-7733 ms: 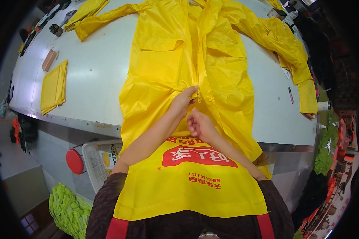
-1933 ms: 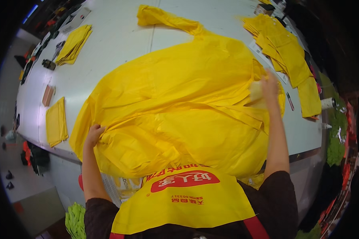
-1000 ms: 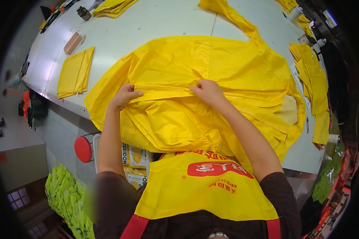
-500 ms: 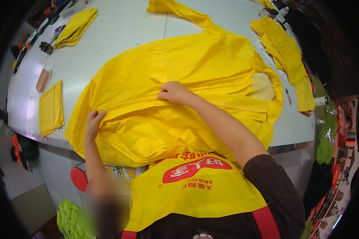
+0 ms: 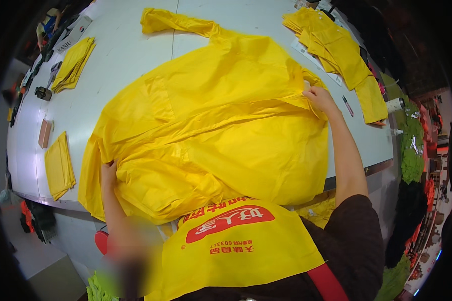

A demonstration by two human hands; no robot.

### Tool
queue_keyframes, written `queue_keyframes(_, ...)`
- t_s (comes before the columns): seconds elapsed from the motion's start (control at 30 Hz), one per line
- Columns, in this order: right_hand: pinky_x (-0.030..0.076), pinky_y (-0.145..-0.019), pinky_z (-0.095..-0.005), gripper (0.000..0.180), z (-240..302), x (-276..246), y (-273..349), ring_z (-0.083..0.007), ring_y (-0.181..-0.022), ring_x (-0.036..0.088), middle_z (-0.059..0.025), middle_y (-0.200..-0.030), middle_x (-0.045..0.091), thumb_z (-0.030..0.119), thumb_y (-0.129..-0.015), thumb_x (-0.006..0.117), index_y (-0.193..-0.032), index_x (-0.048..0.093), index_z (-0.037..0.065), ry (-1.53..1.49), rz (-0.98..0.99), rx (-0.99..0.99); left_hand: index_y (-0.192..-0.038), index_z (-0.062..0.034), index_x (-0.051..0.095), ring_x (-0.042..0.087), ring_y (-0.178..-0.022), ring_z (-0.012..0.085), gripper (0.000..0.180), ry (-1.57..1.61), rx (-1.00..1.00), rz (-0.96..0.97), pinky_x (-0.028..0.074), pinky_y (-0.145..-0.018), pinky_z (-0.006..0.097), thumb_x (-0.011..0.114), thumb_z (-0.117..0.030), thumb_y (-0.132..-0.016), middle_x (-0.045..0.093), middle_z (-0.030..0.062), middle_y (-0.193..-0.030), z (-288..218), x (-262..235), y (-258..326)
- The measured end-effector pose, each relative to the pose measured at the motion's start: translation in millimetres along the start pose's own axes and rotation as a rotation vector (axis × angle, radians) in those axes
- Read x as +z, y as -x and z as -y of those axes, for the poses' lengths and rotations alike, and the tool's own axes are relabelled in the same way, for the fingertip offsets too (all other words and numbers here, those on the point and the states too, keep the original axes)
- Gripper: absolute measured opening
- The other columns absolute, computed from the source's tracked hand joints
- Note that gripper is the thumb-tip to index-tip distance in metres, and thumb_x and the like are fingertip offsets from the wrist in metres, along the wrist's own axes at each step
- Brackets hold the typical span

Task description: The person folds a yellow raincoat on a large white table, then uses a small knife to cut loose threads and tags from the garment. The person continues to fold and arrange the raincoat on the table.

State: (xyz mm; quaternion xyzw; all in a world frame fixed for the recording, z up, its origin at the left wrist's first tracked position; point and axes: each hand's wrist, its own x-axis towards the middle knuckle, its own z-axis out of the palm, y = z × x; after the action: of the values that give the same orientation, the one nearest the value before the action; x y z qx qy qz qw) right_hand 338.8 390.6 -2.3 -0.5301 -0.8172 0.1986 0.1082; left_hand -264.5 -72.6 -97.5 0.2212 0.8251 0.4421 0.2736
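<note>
The yellow raincoat (image 5: 211,130), judged light, limp and slippery, is pinched at opposite folded edges by left hand (image 5: 108,173) and right hand (image 5: 319,98) on the desk (image 5: 125,60).

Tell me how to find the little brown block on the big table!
Start at the big white table and go to its left edge, past the huge yellow raincoat. Between two stacks of folded yellow sheets lies the small brown block. It is the only brown thing there; its neighbours are yellow.
</note>
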Motion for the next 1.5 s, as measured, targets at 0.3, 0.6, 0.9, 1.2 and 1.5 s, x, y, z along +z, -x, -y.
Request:
queue_keyframes(0.3, 0.047, -0.069, -0.0327, 0.023, 48.6, -19.5, 9.6, -0.0251, -0.078, 0.059, -0.0117, -0.085, 0.062, 0.016, -0.075, 0.062, -0.092, 0.059, 0.000, -0.038, 0.173, -0.394, -0.084, 0.0008, 0.061, 0.061, -0.077, 0.0283, 0.025, -0.511, 0.535, -0.027, 0.046, -0.067, 0.036, 0.060, -0.024, -0.082, 0.063, 0.0135, -0.079, -227.4, 149.1, 57.8)
queue_keyframes(0.6, 0.047, -0.068, -0.0406, 0.011, 32.4, 32.4, 7.8, -0.0300, -0.078, 0.059, -0.0119, -0.080, 0.062, 0.012, -0.072, 0.057, -0.082, 0.059, 0.006, 0.276, 0.105, -0.473, -0.088, 0.0019, 0.060, 0.060, -0.075, 0.0268, 0.018, -0.107, 0.618, 0.564, 0.049, -0.066, 0.036, 0.061, -0.014, -0.079, 0.062, 0.0151, -0.082, -251.7, 407.4, 118.8)
queue_keyframes(0.9, 0.046, -0.060, -0.0385, 0.006, 8.0, 39.9, 25.5, -0.0289, -0.070, 0.059, -0.0100, -0.074, 0.061, 0.007, -0.074, 0.054, -0.078, 0.058, 0.006, 0.026, -0.041, -0.605, -0.096, 0.0011, 0.052, 0.056, -0.061, 0.0143, 0.023, 0.802, -0.414, 0.601, 0.051, -0.056, 0.025, 0.060, -0.017, -0.085, 0.054, 0.0043, -0.073, -274.6, 491.3, 132.6)
queue_keyframes(1.2, 0.042, -0.088, -0.0369, 0.031, -143.9, -14.5, -0.9, -0.0313, -0.101, 0.053, -0.0157, -0.106, 0.059, 0.006, -0.077, 0.047, -0.106, 0.057, 0.002, 0.001, -0.646, -0.012, -0.079, -0.0031, 0.052, 0.050, -0.053, 0.0108, 0.021, 0.560, -0.374, 0.598, 0.047, -0.049, 0.025, 0.062, -0.021, -0.083, 0.049, 0.0017, -0.064, -264.9, 481.5, 129.5)
queue_keyframes(1.5, 0.046, -0.079, -0.0410, 0.029, -243.7, -10.9, 21.8, -0.0373, -0.094, 0.055, -0.0205, -0.106, 0.058, 0.015, -0.087, 0.045, -0.112, 0.053, 0.003, 0.488, -0.149, 0.366, -0.076, -0.0033, 0.056, 0.047, -0.048, 0.0087, 0.018, 0.274, -0.137, 0.761, 0.041, -0.048, 0.021, 0.061, -0.019, -0.084, 0.048, 0.0000, -0.056, -257.2, 457.4, 163.8)
